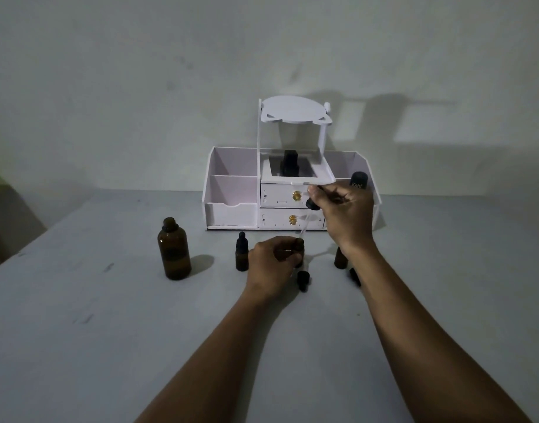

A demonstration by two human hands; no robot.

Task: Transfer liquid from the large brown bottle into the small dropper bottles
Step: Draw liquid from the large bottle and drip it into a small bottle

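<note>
The large brown bottle (174, 249) stands uncapped on the table at the left. My left hand (273, 260) grips a small brown dropper bottle (299, 246) with an open mouth. My right hand (344, 213) holds a dropper (310, 209) by its black bulb, and its glass pipette slants down to that bottle's mouth. A capped small dropper bottle (241, 253) stands just left of my left hand. Another small brown bottle (341, 259) is partly hidden behind my right wrist.
A white desk organiser (231, 190) with two drawers and a small mirror stands against the wall, a dark tube (359, 180) in its right compartment. Two loose black dropper caps (303, 279) (355, 276) lie on the table near the bottles.
</note>
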